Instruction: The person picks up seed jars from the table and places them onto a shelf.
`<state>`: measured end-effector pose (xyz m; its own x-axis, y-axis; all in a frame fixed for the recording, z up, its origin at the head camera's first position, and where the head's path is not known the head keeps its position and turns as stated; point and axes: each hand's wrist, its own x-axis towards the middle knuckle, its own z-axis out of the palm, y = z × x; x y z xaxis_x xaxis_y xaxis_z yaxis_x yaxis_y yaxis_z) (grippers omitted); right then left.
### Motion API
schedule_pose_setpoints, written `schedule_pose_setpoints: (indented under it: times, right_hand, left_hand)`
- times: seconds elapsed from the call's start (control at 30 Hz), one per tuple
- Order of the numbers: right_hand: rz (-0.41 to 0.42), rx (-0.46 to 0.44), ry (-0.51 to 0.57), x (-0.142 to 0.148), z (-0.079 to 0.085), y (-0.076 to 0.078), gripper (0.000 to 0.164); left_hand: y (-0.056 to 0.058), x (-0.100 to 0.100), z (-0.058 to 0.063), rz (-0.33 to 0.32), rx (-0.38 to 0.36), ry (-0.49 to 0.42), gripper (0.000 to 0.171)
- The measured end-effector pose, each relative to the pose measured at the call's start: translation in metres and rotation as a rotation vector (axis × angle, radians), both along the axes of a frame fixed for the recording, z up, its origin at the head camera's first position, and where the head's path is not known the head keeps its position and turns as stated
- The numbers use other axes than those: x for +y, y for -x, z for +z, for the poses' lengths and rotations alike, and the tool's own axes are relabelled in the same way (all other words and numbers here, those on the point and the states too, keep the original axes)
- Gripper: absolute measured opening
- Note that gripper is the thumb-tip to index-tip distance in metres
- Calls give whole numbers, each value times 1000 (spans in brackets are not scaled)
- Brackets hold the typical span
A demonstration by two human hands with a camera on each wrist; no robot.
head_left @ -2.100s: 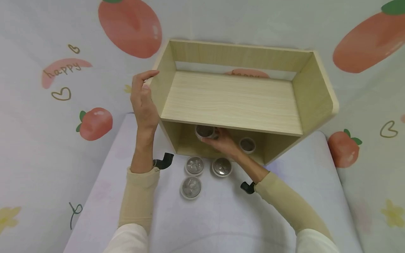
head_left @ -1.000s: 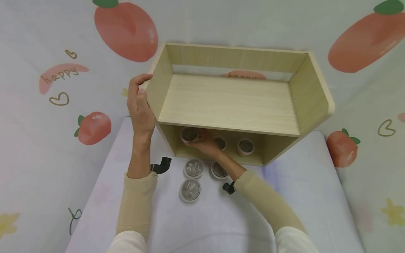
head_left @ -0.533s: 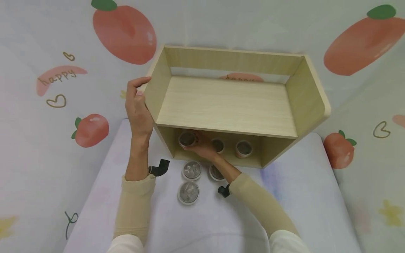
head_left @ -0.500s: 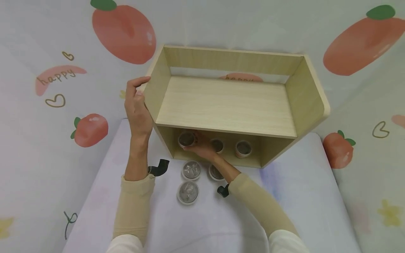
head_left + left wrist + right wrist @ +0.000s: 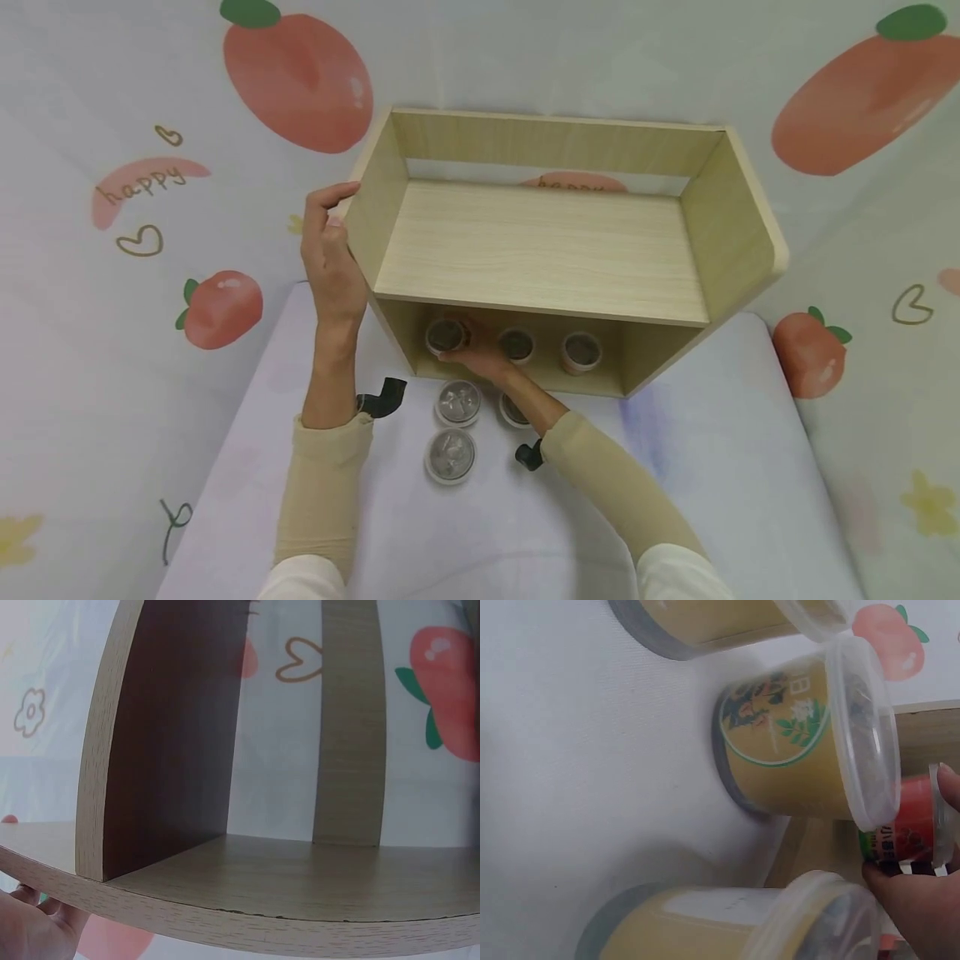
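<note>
My left hand (image 5: 332, 267) grips the left side panel of a pale wooden two-tier shelf (image 5: 540, 250); part of it shows at the lower left of the left wrist view. Inside the lower compartment, at its left end, my right hand (image 5: 483, 350) holds a small round tub (image 5: 446, 335) upright. In the right wrist view this tub has a red label (image 5: 915, 817) and a clear lid. Two similar tubs, a middle one (image 5: 516, 344) and a right one (image 5: 582, 352), stand to its right. My right fingers are partly hidden under the upper board.
Three larger yellow-brown tubs with clear lids stand on the white table before the shelf: a left one (image 5: 457, 402), a nearer one (image 5: 451, 455), and one (image 5: 514, 410) partly behind my right forearm. A patterned cloth (image 5: 135, 350) hangs behind the shelf.
Since the earliest frame my right hand has moved left with the small tub, from mid-compartment to its left end. The middle tub has come into view. My left hand keeps its grip.
</note>
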<state>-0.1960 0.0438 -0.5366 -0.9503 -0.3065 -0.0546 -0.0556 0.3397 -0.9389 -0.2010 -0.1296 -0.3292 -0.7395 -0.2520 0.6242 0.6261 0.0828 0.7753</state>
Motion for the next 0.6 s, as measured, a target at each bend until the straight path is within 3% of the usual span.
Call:
schedule_pose_setpoints:
  times: [0.6]
  right_hand:
    - [-2,-48,6,-2,-12,-1,76]
  left_hand:
    - [-3,3,3,-3,-22,5,48]
